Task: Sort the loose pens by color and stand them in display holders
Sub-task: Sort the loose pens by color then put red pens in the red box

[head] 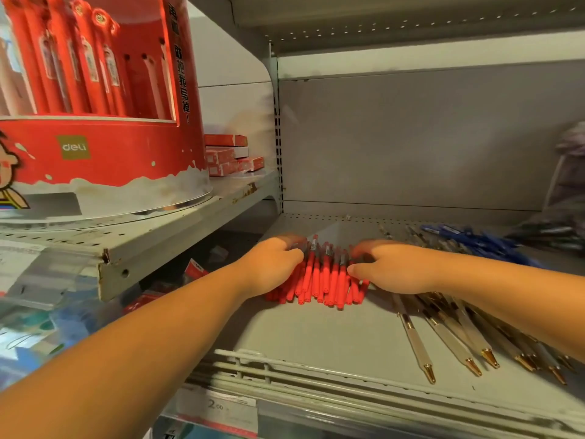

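A bunch of red pens lies side by side on the grey shelf, caps toward me. My left hand presses against the bunch's left side and my right hand against its right side, so the pens are squeezed between both hands. Several clear pens with gold tips lie on the shelf under my right forearm. Blue pens lie in a loose heap at the back right. A round red display holder with red pens standing in it sits on the upper left shelf.
Small red boxes are stacked behind the red holder. The shelf's back panel is close behind the pens. A wire rail and a price strip run along the shelf's front edge. Packaged goods lie on the lower left.
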`<action>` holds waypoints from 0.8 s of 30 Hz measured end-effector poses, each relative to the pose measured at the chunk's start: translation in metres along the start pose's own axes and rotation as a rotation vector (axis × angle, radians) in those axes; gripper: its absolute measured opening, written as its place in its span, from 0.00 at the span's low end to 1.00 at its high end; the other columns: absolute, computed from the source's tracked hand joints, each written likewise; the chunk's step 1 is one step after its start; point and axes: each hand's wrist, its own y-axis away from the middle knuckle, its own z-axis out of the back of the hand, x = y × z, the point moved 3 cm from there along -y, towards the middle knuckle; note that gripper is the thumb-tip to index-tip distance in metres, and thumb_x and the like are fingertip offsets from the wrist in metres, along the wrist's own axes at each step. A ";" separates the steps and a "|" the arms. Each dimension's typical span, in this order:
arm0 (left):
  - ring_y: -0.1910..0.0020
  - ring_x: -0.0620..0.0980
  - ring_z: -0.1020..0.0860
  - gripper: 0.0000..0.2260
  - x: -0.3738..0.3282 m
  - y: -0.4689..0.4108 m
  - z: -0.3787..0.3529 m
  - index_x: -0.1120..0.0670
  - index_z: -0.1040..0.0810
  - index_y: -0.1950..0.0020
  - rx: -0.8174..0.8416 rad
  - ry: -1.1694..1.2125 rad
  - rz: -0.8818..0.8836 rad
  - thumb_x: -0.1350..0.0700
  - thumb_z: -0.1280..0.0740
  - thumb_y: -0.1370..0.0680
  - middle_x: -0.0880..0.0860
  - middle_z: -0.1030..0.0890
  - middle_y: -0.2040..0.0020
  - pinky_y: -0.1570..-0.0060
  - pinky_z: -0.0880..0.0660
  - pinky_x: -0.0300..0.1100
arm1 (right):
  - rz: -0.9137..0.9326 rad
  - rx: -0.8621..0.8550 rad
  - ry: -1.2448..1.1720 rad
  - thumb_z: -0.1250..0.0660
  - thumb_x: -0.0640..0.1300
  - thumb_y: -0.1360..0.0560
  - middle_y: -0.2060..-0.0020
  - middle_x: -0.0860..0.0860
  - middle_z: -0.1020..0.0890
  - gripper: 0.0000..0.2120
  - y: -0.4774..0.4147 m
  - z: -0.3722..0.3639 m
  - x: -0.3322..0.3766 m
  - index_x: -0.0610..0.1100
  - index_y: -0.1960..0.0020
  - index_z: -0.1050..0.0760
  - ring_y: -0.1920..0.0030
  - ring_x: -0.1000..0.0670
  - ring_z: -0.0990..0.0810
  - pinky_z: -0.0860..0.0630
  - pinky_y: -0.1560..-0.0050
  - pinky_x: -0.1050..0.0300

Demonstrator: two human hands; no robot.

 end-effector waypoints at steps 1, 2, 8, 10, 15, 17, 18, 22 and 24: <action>0.49 0.57 0.19 0.15 0.001 0.000 0.002 0.49 0.26 0.33 -0.016 0.008 -0.004 0.57 0.42 0.19 0.57 0.18 0.46 0.46 0.22 0.52 | -0.005 -0.001 -0.001 0.41 0.57 0.19 0.54 0.51 0.19 0.13 0.002 0.001 -0.002 0.51 0.46 0.24 0.54 0.53 0.20 0.24 0.56 0.57; 0.49 0.57 0.18 0.17 0.001 0.001 0.003 0.47 0.27 0.32 -0.030 0.006 -0.007 0.58 0.42 0.19 0.55 0.18 0.45 0.49 0.21 0.49 | -0.005 0.002 0.000 0.41 0.57 0.20 0.52 0.50 0.18 0.13 0.003 0.002 -0.002 0.51 0.44 0.24 0.52 0.51 0.20 0.23 0.51 0.55; 0.67 0.41 0.23 0.17 0.007 0.000 0.008 0.51 0.28 0.32 -0.130 -0.002 0.075 0.61 0.38 0.20 0.49 0.22 0.57 0.74 0.29 0.33 | 0.031 0.015 0.001 0.37 0.48 0.20 0.47 0.51 0.20 0.11 0.009 0.003 -0.002 0.49 0.39 0.25 0.48 0.51 0.21 0.22 0.43 0.51; 0.62 0.44 0.21 0.16 0.009 0.001 0.011 0.54 0.28 0.33 -0.203 0.002 0.134 0.60 0.36 0.22 0.53 0.21 0.53 0.67 0.28 0.36 | 0.033 0.014 0.024 0.38 0.45 0.20 0.49 0.52 0.22 0.09 0.010 0.004 -0.006 0.50 0.41 0.26 0.49 0.52 0.22 0.23 0.46 0.56; 0.60 0.52 0.29 0.08 0.015 0.009 0.013 0.63 0.22 0.50 -0.279 0.010 0.251 0.59 0.35 0.24 0.57 0.26 0.60 0.59 0.33 0.47 | 0.084 0.050 -0.012 0.35 0.49 0.21 0.57 0.51 0.19 0.03 0.013 -0.001 -0.001 0.52 0.50 0.24 0.56 0.51 0.20 0.21 0.52 0.55; 0.61 0.53 0.29 0.09 0.015 0.012 0.012 0.64 0.22 0.54 -0.227 0.023 0.247 0.58 0.33 0.25 0.58 0.27 0.60 0.60 0.33 0.47 | 0.123 0.081 -0.020 0.35 0.51 0.21 0.56 0.49 0.17 0.06 0.014 -0.004 0.004 0.52 0.48 0.22 0.56 0.49 0.18 0.20 0.51 0.52; 0.61 0.52 0.28 0.10 0.014 0.014 0.011 0.64 0.21 0.55 -0.193 0.029 0.234 0.56 0.31 0.26 0.59 0.25 0.60 0.59 0.32 0.47 | 0.133 0.084 -0.013 0.35 0.52 0.21 0.56 0.49 0.17 0.07 0.014 -0.006 0.006 0.51 0.48 0.21 0.56 0.48 0.18 0.20 0.50 0.50; 0.59 0.53 0.19 0.10 0.007 0.016 0.005 0.60 0.18 0.52 -0.047 0.092 0.146 0.52 0.28 0.25 0.58 0.15 0.57 0.48 0.21 0.51 | 0.138 0.071 0.024 0.35 0.54 0.21 0.59 0.48 0.17 0.09 0.011 -0.010 0.010 0.50 0.51 0.20 0.60 0.48 0.20 0.22 0.54 0.50; 0.58 0.50 0.16 0.06 0.008 0.015 0.003 0.53 0.18 0.53 -0.005 0.068 0.098 0.51 0.27 0.25 0.53 0.15 0.58 0.49 0.19 0.47 | 0.148 0.068 0.040 0.36 0.53 0.21 0.61 0.48 0.18 0.09 0.007 -0.011 0.012 0.50 0.52 0.21 0.64 0.52 0.23 0.23 0.57 0.53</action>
